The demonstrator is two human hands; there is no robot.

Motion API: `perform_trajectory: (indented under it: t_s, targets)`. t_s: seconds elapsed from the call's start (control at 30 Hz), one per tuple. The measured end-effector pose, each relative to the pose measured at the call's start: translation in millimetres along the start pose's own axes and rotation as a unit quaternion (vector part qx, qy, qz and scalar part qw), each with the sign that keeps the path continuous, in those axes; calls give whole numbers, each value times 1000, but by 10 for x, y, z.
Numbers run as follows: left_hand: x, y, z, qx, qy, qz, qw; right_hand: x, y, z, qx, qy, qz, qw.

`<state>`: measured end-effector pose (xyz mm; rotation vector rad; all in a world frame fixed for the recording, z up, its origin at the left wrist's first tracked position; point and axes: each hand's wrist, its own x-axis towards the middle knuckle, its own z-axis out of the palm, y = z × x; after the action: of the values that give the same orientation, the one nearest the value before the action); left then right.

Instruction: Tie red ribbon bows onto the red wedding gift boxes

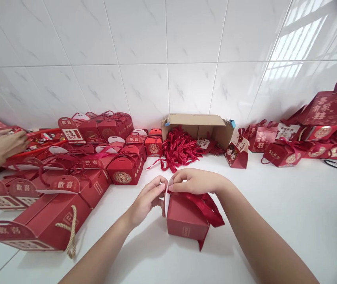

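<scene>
A small red gift box (183, 209) sits on the white table in front of me, its rounded end flap standing up on the left. My left hand (149, 197) is closed around this flap, thumb and fingers near its upper edge. Over the top of the box, my right hand (190, 181) pinches a dark red ribbon (205, 205) close to the flap. The ribbon lies in loops across the box, and one end hangs down its right side. Where exactly the ribbon meets the flap is hidden by my fingers.
Finished-looking red boxes (64, 205) with cord handles crowd the left. A cardboard carton (198, 119) spills red ribbons (178, 148) behind my hands. More red boxes (328, 106) and a black loop (336, 165) lie right. Another person's hands (2, 146) reach over a red tray (44, 136).
</scene>
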<state>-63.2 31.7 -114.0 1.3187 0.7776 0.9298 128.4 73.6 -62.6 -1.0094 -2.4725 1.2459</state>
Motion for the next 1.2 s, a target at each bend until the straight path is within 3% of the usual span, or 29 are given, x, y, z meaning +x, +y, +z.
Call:
perform_trajectory:
  t_s: [0.23, 0.33, 0.43, 0.53, 0.63, 0.73, 0.83, 0.97, 1.07, 1.2]
  targets:
    - [8, -42, -22, 9, -21, -18, 1000, 28, -8, 21, -11, 9, 12, 1000]
    - [49, -48, -59, 90, 0, -68, 994, -79, -77, -51, -66, 68, 32, 995]
    - [108, -72, -206, 238, 51, -147, 959, -403, -208, -189, -130, 232, 36, 963]
    - [135, -85, -453, 326, 143, -154, 922, -842, -280, -242, -120, 355, 43, 926]
    - [122, -51, -635, 373, 255, -116, 885, -1146, -161, -85, -76, 374, 76, 921]
    - [109, 8, -570, 371, 295, -42, 880, -1163, 104, 225, 1, 335, 93, 938]
    - [88, 29, -282, 335, 236, 22, 912, -988, 320, 520, 140, 339, 65, 928]
    - [-16, -30, 86, 168, 74, 1, 983, -800, 414, 711, 258, 364, 37, 894]
    - [-134, -62, 196, 109, 39, -24, 993, -769, 460, 719, 306, 351, 25, 885]
    - [-252, -18, 192, 115, 17, -57, 992, -782, 557, 653, 333, 243, 9, 911]
